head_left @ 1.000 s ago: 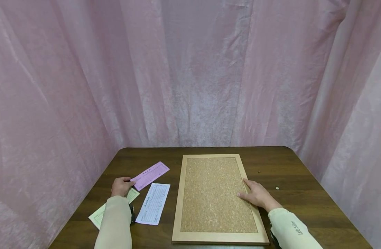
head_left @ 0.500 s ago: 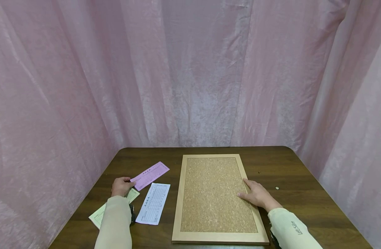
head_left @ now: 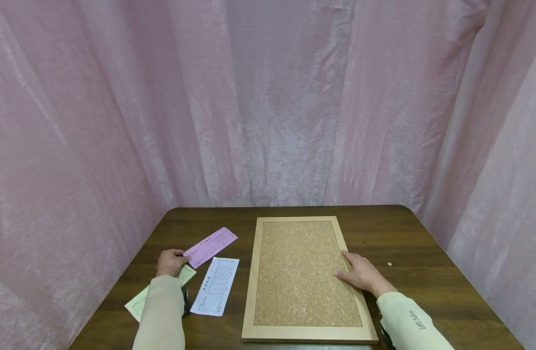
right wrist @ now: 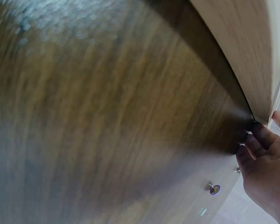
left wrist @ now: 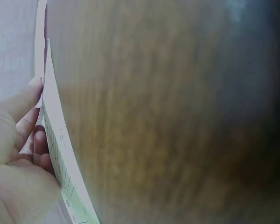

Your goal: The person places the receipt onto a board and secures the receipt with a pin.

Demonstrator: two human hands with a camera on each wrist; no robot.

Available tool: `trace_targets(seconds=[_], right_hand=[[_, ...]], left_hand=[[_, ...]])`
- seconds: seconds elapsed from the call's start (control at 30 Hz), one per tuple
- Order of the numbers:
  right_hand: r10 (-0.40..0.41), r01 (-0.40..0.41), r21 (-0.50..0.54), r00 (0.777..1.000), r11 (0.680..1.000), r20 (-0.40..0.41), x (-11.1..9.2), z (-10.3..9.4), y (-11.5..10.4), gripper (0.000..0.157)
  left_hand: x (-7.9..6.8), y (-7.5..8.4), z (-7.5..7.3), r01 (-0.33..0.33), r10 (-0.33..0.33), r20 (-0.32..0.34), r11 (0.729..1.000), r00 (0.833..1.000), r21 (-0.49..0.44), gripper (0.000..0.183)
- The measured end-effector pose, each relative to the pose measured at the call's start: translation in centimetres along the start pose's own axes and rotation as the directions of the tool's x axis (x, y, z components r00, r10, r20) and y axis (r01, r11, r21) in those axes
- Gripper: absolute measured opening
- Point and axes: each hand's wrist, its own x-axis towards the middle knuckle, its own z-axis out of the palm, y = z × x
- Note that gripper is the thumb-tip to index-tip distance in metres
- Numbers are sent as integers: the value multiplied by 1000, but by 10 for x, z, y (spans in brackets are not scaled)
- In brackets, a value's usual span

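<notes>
My left hand pinches the left end of a pink printed slip between thumb and fingers; the wrist view shows this edge-on. Below that hand, a pale green slip lies partly hidden by the forearm. A white printed slip sits between the left hand and a wood-framed cork board. My right hand rests across the board's right edge, thumb and forefinger spread over its top. In the right wrist view, other fingers touch the side of the frame.
Right of the board, a white-headed thumbtack and a small dark one lie on the brown wooden table. The right wrist view shows a purple-rimmed thumbtack. Pink curtains hang behind and beside the table.
</notes>
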Motion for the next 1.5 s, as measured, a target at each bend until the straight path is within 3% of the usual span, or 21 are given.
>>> trace_targets(seconds=[0.53, 1.03, 1.5], right_hand=[[15, -15, -2, 1000, 1000, 1, 1, 1, -1, 84], [24, -24, 6, 1000, 1000, 6, -1, 1, -1, 85], [10, -10, 10, 1000, 1000, -3, -1, 1, 0, 84]], left_hand=[[0, 1, -2, 3, -3, 29, 1000, 1000, 8, 36], [1, 4, -3, -24, 23, 19, 996, 1000, 88, 29], [-3, 11, 0, -2, 2, -7, 997, 1000, 81, 30]])
